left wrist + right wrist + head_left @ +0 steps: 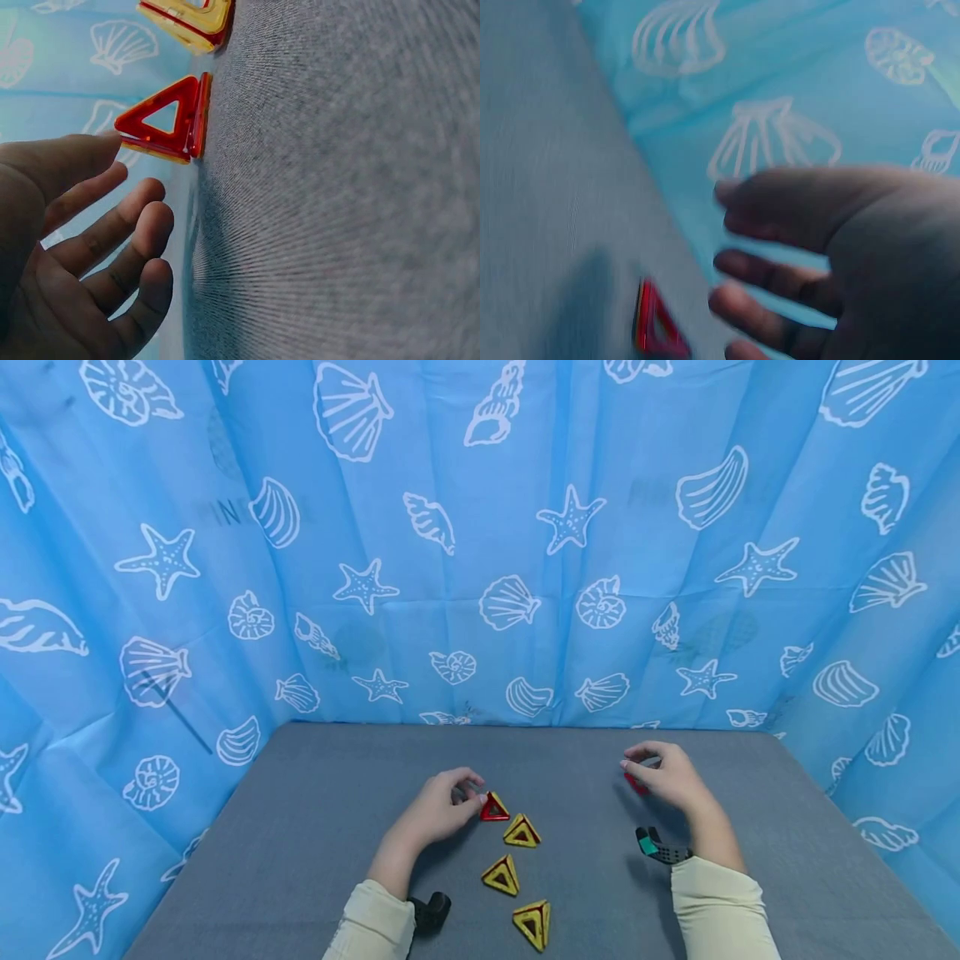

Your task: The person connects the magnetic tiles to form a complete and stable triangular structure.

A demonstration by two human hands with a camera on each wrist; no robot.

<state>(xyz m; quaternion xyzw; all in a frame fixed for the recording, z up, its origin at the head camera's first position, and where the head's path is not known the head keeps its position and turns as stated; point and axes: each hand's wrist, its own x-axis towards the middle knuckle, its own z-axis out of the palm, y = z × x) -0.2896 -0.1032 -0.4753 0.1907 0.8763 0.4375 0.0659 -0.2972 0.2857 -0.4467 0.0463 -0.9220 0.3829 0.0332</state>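
My left hand (442, 803) is at a small red and yellow pyramid of triangular tiles (494, 807) on the table. In the left wrist view its thumb tip is right at a corner of that red pyramid (161, 120), while the other fingers curl loosely away from it. On the right, my right hand (666, 773) hovers over a red triangular piece (637, 783), partly hidden by the fingers in the head view. The right wrist view shows this red piece (657, 322) lying below, apart from the loosely bent fingers (761, 311).
Three yellow and red triangular pieces (522, 832), (502, 875), (532, 924) lie in a rough line toward the near edge. They rest on a grey cloth-covered table (337, 777). A blue curtain (480, 552) with white shells hangs behind and at both sides.
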